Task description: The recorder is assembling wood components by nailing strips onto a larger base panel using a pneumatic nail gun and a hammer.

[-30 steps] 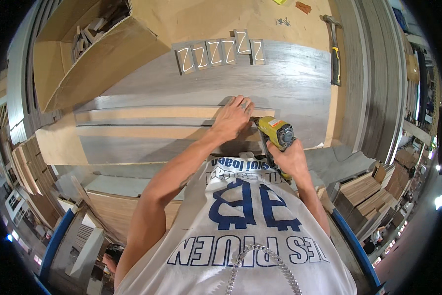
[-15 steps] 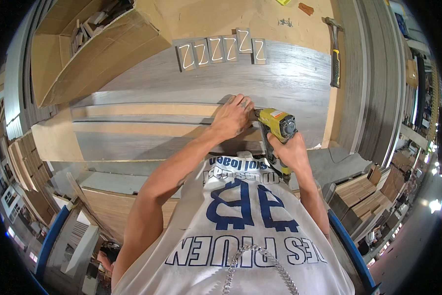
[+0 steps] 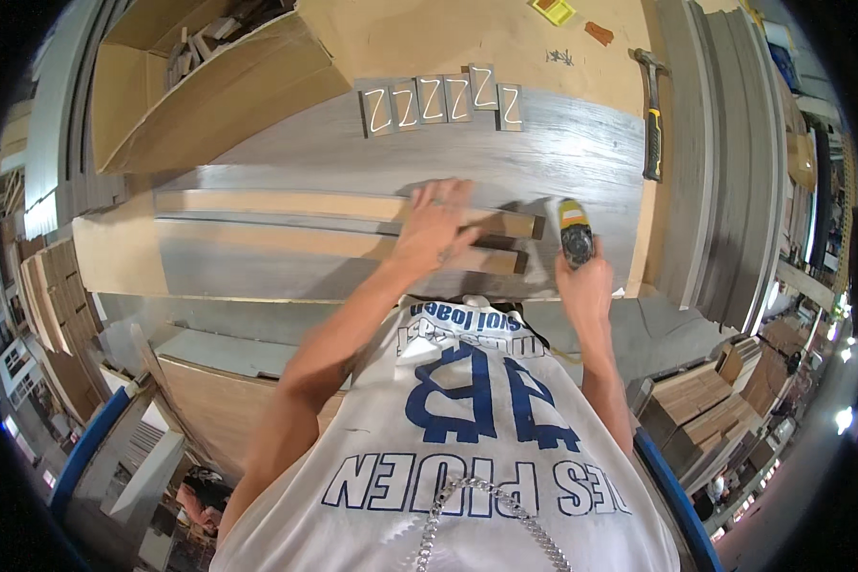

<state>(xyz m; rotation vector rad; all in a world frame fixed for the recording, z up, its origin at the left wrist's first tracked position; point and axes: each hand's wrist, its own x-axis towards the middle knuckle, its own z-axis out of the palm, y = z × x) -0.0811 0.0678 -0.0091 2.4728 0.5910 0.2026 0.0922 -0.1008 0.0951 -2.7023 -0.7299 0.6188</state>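
Observation:
My left hand [image 3: 436, 224] lies with its fingers spread over the two long wooden strips, slightly smeared by motion. The far strip [image 3: 305, 204] and the near strip [image 3: 352, 244] are tan on top and run side by side, each with a dark piece at its right end. Beneath them is a grey wood-grain panel [image 3: 581, 138]. To the right of the strip ends, my right hand [image 3: 586, 278] is closed round a yellow and black nail gun [image 3: 576, 234], seen from its top end; its handle is mostly hidden.
Several small grey blocks [image 3: 432, 99] with white zigzag glue lines lie on the panel's far side. A hammer [image 3: 652, 114] rests at the right. Beyond are loose nails [image 3: 559, 57] and a yellow tray [image 3: 554, 10]. A cardboard box [image 3: 224, 100] holding wood offcuts stands far left.
The nail gun has moved right, away from the strips, and turned more upright. My left hand has moved slightly left and spread its fingers, uncovering the strips' right ends.

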